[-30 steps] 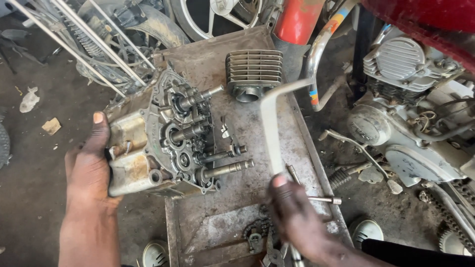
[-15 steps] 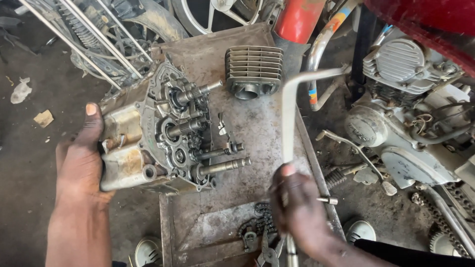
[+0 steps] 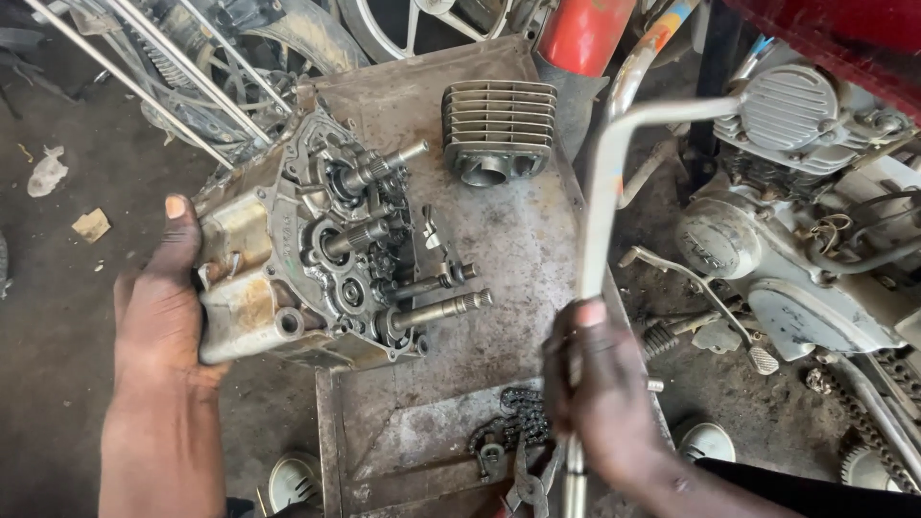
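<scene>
Here, head view only.
Left hand (image 3: 158, 312): pressed flat, open, against the left side of the crankcase (image 3: 307, 254), which sits on the metal table (image 3: 523, 230).
Right hand (image 3: 600, 398): closed around the bent bar (image 3: 600, 206).
Bar axis: near upright, bending right at the top.
Relation: shafts (image 3: 436, 309) point right, toward the bar; right hand nearer them.

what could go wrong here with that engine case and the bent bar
The engine case overhangs the metal table's left edge, steadied only by the left hand; it could tip off. The bent steel bar, held low by the right hand, might swing into the protruding shafts or finned cylinder.
</scene>
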